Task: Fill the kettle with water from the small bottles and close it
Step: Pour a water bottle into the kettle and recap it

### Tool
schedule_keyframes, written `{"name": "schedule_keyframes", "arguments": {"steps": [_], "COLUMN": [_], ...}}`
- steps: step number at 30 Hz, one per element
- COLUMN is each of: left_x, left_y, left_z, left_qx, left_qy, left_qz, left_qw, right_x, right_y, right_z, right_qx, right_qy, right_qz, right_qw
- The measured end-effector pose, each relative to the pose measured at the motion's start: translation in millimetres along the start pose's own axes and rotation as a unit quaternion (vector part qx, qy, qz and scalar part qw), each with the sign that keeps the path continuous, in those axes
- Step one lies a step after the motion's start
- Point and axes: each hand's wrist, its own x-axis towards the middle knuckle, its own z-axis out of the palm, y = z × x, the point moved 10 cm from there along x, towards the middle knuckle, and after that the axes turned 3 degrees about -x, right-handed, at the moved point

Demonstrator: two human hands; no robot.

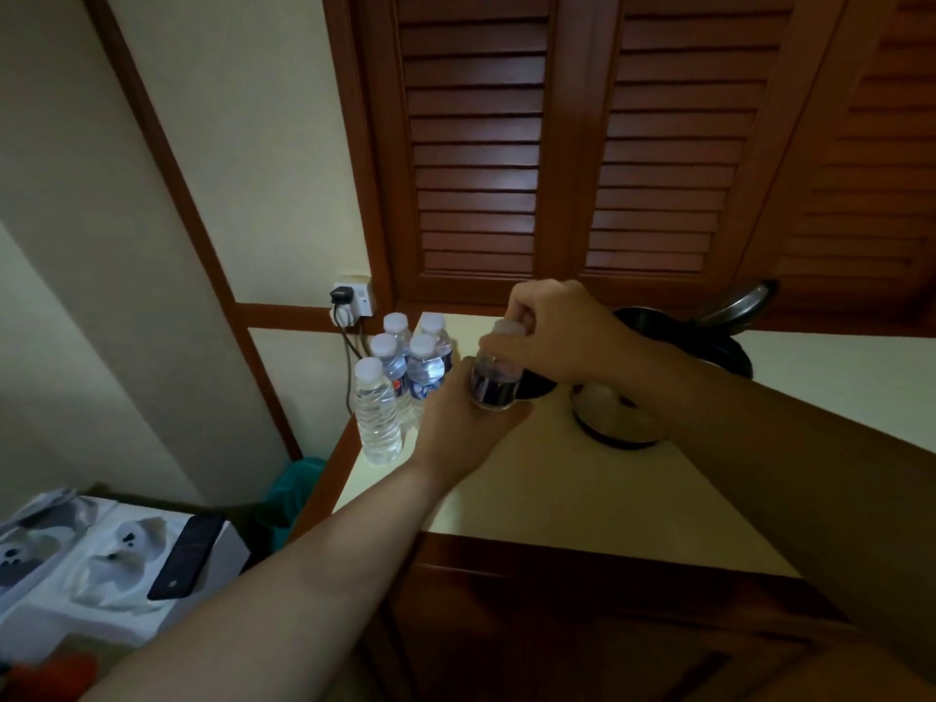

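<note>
My left hand [458, 423] grips a small bottle [495, 380] above the cream countertop [532, 478]; my right hand [562, 331] pinches its cap [508, 327]. The open kettle [678, 336] stands behind, beneath louvred wooden doors [572, 144].

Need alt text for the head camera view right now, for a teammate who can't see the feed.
Left hand grips a small water bottle upright over a cream countertop while the right hand pinches its white cap. Behind the hands stands a black kettle, lid raised. Five capped bottles cluster at left, near a wall socket.
</note>
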Motion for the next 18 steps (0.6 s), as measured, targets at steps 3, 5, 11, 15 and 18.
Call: {"name": "schedule_keyframes", "arguments": {"steps": [3, 5, 11, 15, 18], "left_x": [5.2, 6.4, 13.7, 17.6, 20.7], "left_y": [5.6, 7.1, 2.8, -4.0, -4.7], "left_z": [9.7, 17.1, 32.0, 46.8, 55.4], "left_qx": [-0.021, -0.03, -0.07, -0.097, -0.089], "left_qy": [-0.023, -0.036, -0.081, -0.142, -0.164], "left_qz": [0.01, 0.008, -0.012, -0.026, -0.018], "left_qw": [0.999, 0.999, 0.994, 0.985, 0.982], "right_x": [0.8, -0.7, -7.6, -11.7, -13.1], "right_y": [5.9, 11.8, 20.8, 22.4, 28.2], "right_z": [-13.8, -15.8, -19.0, -22.7, -22.4], "right_qx": [-0.039, -0.051, -0.018, 0.005, 0.051], "right_qy": [0.001, -0.022, -0.106, -0.172, -0.207], "right_qz": [-0.008, 0.003, 0.008, -0.023, -0.028], "right_qw": [0.999, 0.998, 0.994, 0.985, 0.977]}}
